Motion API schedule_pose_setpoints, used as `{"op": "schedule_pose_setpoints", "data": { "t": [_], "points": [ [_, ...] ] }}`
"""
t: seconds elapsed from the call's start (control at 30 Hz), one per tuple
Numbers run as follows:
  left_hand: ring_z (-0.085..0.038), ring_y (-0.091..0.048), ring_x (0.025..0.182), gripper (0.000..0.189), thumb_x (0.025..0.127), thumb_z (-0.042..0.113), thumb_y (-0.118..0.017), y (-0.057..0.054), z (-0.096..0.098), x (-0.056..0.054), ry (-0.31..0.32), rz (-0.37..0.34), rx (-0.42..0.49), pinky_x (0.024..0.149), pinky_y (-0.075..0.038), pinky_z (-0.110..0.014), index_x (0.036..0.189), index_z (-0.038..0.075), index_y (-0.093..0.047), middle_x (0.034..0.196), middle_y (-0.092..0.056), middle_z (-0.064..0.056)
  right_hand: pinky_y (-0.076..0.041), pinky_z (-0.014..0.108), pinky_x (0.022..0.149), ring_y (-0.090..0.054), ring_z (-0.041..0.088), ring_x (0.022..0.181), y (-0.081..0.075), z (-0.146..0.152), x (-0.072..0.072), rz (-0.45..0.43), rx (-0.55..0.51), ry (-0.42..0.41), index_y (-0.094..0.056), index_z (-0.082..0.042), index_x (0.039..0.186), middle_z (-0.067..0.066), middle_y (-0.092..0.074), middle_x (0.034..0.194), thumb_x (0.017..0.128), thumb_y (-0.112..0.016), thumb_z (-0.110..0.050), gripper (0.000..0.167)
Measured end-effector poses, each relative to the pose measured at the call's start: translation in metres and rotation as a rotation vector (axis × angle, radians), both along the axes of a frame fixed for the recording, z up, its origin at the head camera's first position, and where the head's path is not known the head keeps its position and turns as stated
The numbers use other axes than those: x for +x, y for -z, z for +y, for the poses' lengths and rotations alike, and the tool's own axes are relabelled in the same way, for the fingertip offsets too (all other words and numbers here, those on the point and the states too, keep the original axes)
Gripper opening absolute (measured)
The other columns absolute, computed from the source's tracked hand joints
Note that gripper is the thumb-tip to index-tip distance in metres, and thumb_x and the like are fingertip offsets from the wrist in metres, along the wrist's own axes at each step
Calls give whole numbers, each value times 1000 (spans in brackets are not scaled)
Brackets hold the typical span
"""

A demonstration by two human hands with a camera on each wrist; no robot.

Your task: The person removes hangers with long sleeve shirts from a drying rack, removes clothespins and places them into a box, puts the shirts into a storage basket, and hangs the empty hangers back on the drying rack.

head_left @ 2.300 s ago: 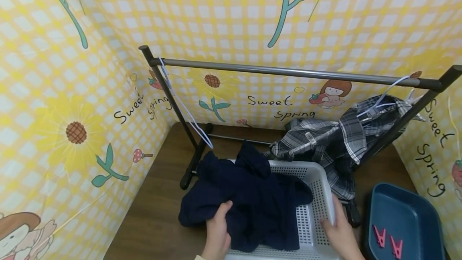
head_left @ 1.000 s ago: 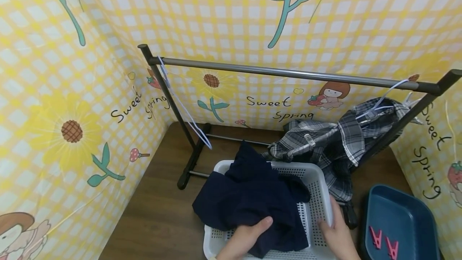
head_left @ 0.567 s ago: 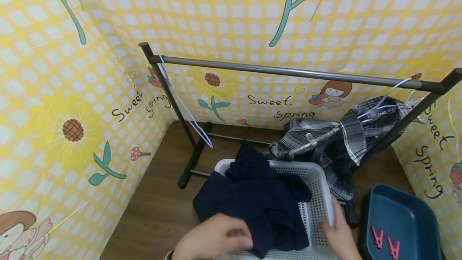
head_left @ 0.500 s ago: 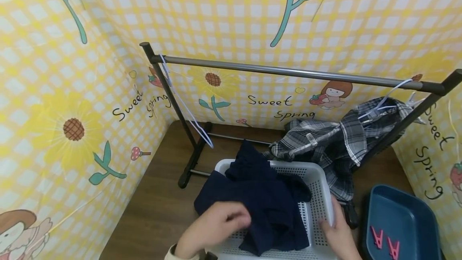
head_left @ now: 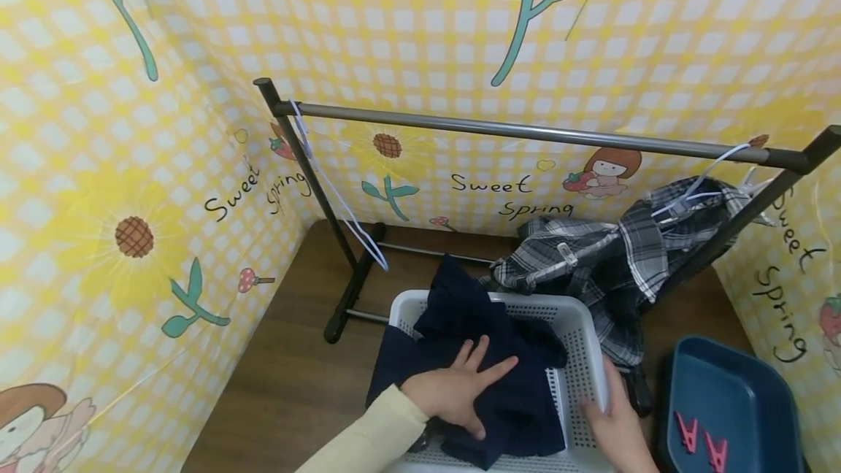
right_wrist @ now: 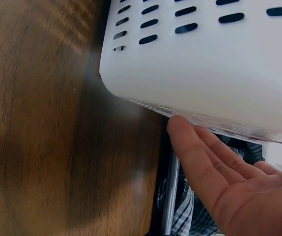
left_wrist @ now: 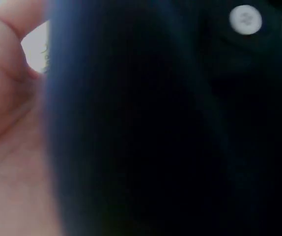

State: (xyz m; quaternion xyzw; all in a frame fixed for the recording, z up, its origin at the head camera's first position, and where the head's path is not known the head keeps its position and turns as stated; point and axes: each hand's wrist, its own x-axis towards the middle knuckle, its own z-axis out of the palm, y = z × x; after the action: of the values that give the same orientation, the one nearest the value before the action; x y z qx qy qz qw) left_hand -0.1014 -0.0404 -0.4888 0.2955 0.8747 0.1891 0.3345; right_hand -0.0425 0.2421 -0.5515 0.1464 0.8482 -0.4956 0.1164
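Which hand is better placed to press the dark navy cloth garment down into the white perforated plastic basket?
Probably the left hand: it lies spread over the garment, while the right hand grips the right side of the basket, away from the garment.

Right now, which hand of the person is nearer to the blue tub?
The right hand. It holds the white basket on the side toward the blue tub; the left hand lies spread on the navy garment, farther away.
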Motion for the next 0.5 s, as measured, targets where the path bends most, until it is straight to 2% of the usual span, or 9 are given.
{"op": "schedule_pose_setpoints", "data": {
  "t": [0.1,0.17,0.23,0.37,0.43,0.5],
  "points": [
    [-36,0,152,113,79,27,-89,9,8,-9,25,-95,41,106,-37,-59,158,51,-12,168,7,-5,-48,69,83,-44,60,122,1,1,0,14,20,-4,1,-14,162,32,-27,150,96,-54,-2,87],
    [-37,-3,151,113,79,25,-89,16,12,-14,45,-123,51,109,-29,-63,159,49,-13,168,4,-5,-47,69,84,-44,60,123,1,1,1,11,23,-3,1,-14,162,32,-26,150,95,-54,-3,87],
    [-38,-6,151,111,80,25,-88,23,16,-17,68,-121,42,110,-29,-61,159,48,-14,168,2,-6,-47,69,84,-44,60,123,2,2,1,4,19,-1,1,-14,162,32,-26,150,96,-54,-3,87],
    [-37,-11,150,105,84,24,-85,37,24,-16,91,-57,-24,106,-39,-49,159,45,-16,168,-2,-7,-49,69,81,-45,60,121,1,3,1,-2,9,-6,2,-15,162,32,-26,150,96,-54,-4,86],
    [-35,-14,150,100,85,25,-84,41,30,-12,87,8,-87,94,-49,-41,159,45,-19,167,-4,-6,-49,69,81,-45,60,121,1,3,0,-7,3,-10,2,-15,162,32,-25,150,97,-54,-5,86],
    [-34,-18,149,96,85,27,-83,45,37,-7,97,111,-179,84,-53,-38,158,45,-23,167,-9,-6,-49,69,80,-45,60,121,1,3,-1,-6,1,-13,2,-14,162,33,-25,150,98,-54,-5,86]
  ]
}}
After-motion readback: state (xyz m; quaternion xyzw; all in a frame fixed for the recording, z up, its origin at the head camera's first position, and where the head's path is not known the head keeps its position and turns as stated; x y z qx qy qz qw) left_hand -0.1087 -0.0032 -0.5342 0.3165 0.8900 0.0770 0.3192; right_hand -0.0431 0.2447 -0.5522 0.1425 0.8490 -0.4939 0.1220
